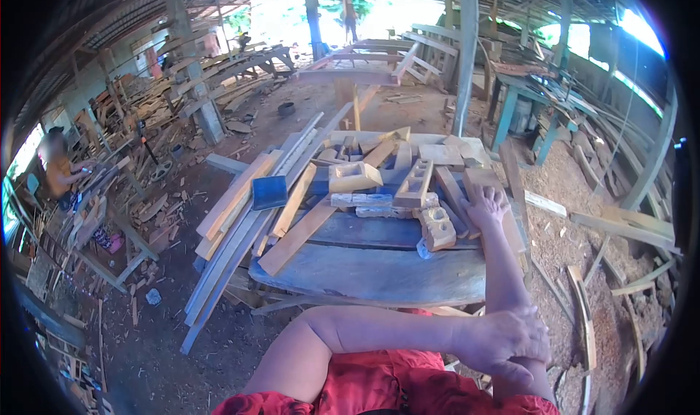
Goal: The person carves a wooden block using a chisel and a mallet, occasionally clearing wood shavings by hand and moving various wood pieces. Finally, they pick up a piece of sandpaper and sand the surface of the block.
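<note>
A person's right hand (485,205) rests fingers spread, holding nothing, on a wood block (483,179); the left hand (503,338) grips the right forearm (503,269).

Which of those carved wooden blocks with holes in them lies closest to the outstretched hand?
The pale block with two holes at the pile's near right edge, just left of the right hand. The two other holed blocks lie farther left.

Right hand (485,205) flat on wood pieces at workbench (379,273) right edge; left hand (503,340) grips right forearm. Mortised blocks (414,184) near centre.
</note>
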Available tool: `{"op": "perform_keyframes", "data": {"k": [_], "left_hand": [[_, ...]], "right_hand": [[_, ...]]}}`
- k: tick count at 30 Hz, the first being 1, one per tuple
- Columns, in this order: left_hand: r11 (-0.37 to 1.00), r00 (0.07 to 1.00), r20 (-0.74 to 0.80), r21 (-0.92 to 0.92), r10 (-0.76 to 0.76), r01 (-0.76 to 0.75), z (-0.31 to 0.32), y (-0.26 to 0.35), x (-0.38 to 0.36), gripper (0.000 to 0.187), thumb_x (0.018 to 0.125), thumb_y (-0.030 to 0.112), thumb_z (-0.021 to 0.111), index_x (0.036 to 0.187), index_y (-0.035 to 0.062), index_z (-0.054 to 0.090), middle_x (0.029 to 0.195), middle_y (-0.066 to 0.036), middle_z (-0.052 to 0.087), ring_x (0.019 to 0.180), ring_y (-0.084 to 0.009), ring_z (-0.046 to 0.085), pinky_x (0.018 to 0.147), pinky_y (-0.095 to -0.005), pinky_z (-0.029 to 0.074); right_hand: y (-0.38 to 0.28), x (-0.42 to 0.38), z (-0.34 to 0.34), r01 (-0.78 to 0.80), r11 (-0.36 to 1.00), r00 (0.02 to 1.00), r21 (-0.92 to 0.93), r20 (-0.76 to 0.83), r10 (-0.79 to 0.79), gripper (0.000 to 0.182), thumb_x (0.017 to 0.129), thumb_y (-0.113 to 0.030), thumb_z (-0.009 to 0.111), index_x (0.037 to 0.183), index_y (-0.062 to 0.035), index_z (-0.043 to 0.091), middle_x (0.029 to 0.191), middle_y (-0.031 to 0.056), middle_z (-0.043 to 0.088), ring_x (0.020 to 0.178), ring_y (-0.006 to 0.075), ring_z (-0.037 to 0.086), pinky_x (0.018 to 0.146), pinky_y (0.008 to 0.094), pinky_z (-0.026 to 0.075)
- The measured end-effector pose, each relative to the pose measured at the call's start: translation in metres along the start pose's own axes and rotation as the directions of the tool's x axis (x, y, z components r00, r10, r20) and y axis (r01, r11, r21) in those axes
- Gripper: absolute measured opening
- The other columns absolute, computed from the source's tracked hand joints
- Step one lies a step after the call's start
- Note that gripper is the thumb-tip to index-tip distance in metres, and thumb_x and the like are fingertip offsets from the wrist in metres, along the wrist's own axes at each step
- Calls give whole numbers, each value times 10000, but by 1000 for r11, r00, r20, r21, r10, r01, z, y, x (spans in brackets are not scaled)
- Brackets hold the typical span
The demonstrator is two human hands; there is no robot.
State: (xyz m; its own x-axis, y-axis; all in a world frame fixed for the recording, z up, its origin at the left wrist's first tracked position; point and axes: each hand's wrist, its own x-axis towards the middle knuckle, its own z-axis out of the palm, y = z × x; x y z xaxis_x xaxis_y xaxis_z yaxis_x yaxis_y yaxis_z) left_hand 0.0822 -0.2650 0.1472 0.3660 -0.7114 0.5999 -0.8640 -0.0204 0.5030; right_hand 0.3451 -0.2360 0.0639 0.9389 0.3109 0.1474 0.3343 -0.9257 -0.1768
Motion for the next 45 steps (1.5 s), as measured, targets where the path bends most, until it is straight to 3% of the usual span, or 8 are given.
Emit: {"op": "perform_keyframes", "data": {"k": [3,11,17,21,26,36,42,45], "left_hand": [[998,998,-21,17,-54,55,-14,-12,1,625,847,584,530,1067,5,607,1017,-163,604,1042,-344,534,983,-471,352],[900,941,-97,273,-325,340,-43,-40,-15,735,874,656,434,1056,-36,603,1036,-204,587,1041,-373,544,906,-448,442],[968,959,157,-56,-235,246,-38,8,10,812,842,700,449,1087,-62,584,1037,-215,590,1028,-371,550,891,-449,450],[964,992,38,-236,-120,126,-29,5,14,752,843,675,480,1013,-47,604,968,-195,592,958,-351,552,856,-438,450],[914,966,-11,320,-260,250,-34,-38,10,598,866,602,510,770,16,578,813,-137,546,827,-300,523,782,-406,432],[917,920,53,120,-388,380,-21,-16,36,614,893,584,460,680,16,556,732,-155,554,781,-327,538,789,-430,427],[975,971,117,-60,-207,215,-21,-19,32,572,887,544,474,706,12,583,759,-156,578,824,-330,555,805,-434,429],[892,966,-62,373,-251,256,-19,-46,16,495,867,488,527,754,13,610,809,-147,591,865,-315,558,823,-430,432]], "right_hand": [[3,0,5,12,999,1000,-37,-20,-12,675,847,-569,510,1414,-233,365,1442,117,338,1387,359,201,1068,614,155],[8,2,13,42,999,993,-9,-112,-43,663,844,-558,514,1382,-191,394,1435,142,346,1359,367,248,1059,636,160],[8,1,15,47,998,990,-29,-129,-50,669,838,-551,530,1390,-200,389,1419,132,363,1346,363,270,1057,627,167],[8,3,17,41,997,992,-58,-116,-47,668,850,-562,502,1402,-206,382,1418,130,366,1345,356,273,1055,612,179],[3,-1,5,47,998,998,-41,-42,-48,667,866,-546,486,1419,-203,338,1453,154,332,1376,367,231,1079,637,141],[4,4,12,36,995,998,-96,-41,-40,673,869,-561,480,1439,-241,321,1451,116,326,1374,371,236,1058,641,190],[2,3,9,39,993,999,-110,-31,-42,682,877,-551,464,1442,-199,316,1455,149,335,1374,394,237,1054,668,186],[2,5,13,19,991,999,-130,-32,-24,700,876,-583,455,1456,-222,304,1455,129,328,1377,366,245,1046,637,195]]}}
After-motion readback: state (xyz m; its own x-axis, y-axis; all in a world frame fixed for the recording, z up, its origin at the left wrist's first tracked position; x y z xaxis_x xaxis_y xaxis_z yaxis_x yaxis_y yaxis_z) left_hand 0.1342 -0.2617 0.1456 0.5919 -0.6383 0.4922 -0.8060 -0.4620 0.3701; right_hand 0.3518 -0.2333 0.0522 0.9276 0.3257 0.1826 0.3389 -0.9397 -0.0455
